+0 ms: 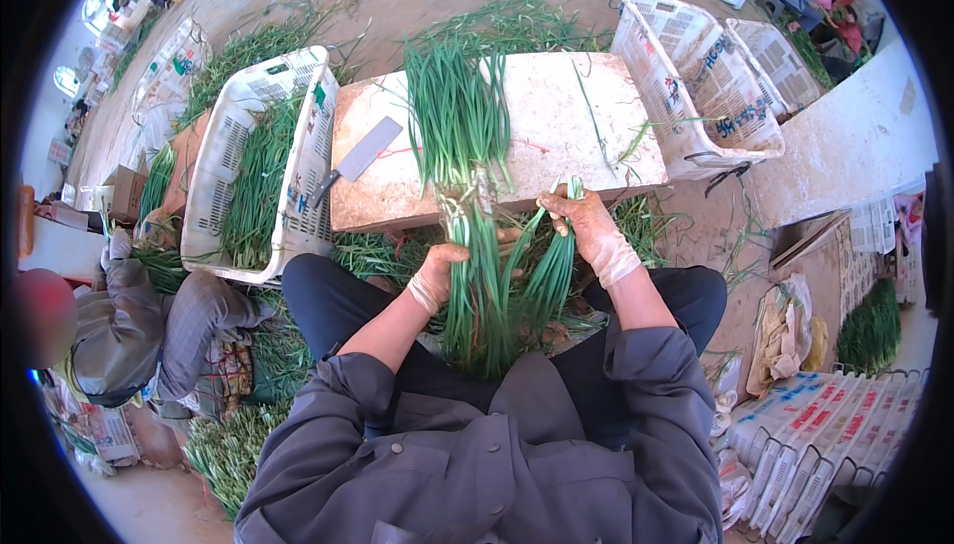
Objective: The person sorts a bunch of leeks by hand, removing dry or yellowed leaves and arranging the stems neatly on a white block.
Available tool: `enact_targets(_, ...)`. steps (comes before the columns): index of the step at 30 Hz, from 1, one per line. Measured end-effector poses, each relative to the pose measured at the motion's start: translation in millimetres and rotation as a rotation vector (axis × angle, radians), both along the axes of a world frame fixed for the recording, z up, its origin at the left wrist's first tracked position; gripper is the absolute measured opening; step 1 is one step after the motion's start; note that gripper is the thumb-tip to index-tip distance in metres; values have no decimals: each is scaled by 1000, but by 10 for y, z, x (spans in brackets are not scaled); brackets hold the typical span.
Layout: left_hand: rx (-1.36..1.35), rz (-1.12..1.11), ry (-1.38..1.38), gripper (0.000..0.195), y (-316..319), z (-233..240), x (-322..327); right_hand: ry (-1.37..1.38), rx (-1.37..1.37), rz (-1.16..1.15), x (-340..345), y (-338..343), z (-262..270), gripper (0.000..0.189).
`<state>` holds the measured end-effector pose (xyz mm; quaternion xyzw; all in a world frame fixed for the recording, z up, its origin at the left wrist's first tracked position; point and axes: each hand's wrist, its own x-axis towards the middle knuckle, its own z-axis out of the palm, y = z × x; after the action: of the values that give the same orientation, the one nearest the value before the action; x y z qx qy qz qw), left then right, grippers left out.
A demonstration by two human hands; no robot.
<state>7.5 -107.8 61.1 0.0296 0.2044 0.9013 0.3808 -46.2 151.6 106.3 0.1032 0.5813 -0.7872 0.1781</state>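
My left hand, in a thin translucent glove, is wrapped around a large bunch of green garlic chives that hangs over my lap. In my right hand, also gloved, a smaller bunch of chives is pinched near its pale ends, with the leaves pointing down. Another pile of chives lies across the white block-like table before me, its pale ends at the near edge. To its left rests a cleaver with a dark handle, which juts past the table's left edge.
On the left stands a white plastic crate with chives inside; another crate is on the right. Loose leaves cover the floor behind the table. A person sits close on my left. Stacked flattened crates lie at lower right.
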Motion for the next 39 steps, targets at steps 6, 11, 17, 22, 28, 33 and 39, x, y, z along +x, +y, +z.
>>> enact_targets(6,27,57,95,57,-116,24,-34,-9,20,-154,-25,177,33,15)
enact_targets(11,87,112,110,54,-269,-44,-25,-71,-37,-269,-131,700,-209,16)
enact_targets(17,23,168,141,69,-457,121,-61,134,824,-364,-168,1029,71,36)
enact_targets(22,-67,111,86,71,-535,153,-25,326,1399,-359,-98,1037,324,47)
enact_targets(28,-73,23,8,80,-400,152,5,147,795,-75,-19,780,507,17)
enact_targets(33,-7,-53,5,86,-268,123,-16,251,525,179,67,297,388,26)
enact_targets(39,-28,-86,-19,88,-114,179,-28,128,314,243,123,-217,432,34)
